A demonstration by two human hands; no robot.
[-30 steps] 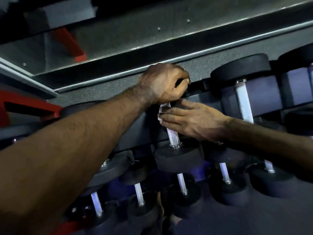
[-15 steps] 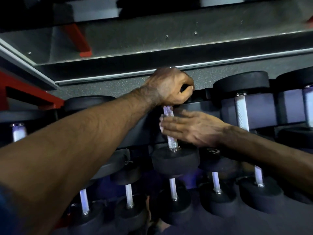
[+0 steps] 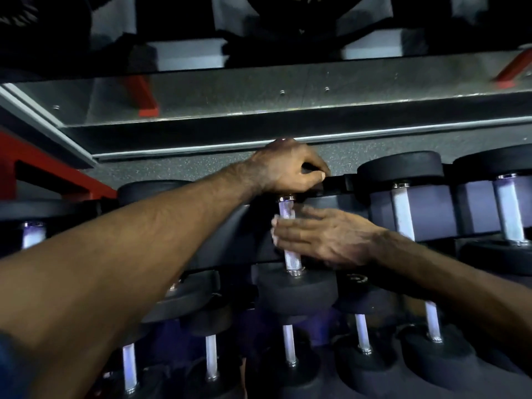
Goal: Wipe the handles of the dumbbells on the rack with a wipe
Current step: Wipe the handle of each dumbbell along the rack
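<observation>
Head view showed our right hand point(image 3: 325, 240) had slid down the handle point(image 3: 289, 234), fingers nearly straight over a barely visible wipe point(image 3: 275, 230), while our left hand point(image 3: 290, 167) gripped the dumbbell's upper head at 12 o'clock, wiping apparently underway.

Both bare forearms are extended forward; the left hand point(image 3: 288, 168) is curled in a grip, while the right hand point(image 3: 325, 237) is held with fingers point(image 3: 288, 230) straight.

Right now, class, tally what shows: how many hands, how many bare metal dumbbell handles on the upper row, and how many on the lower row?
Hands, the left hand and the right hand: 2
Upper-row dumbbell handles: 4
Lower-row dumbbell handles: 5
Total: 11
</observation>
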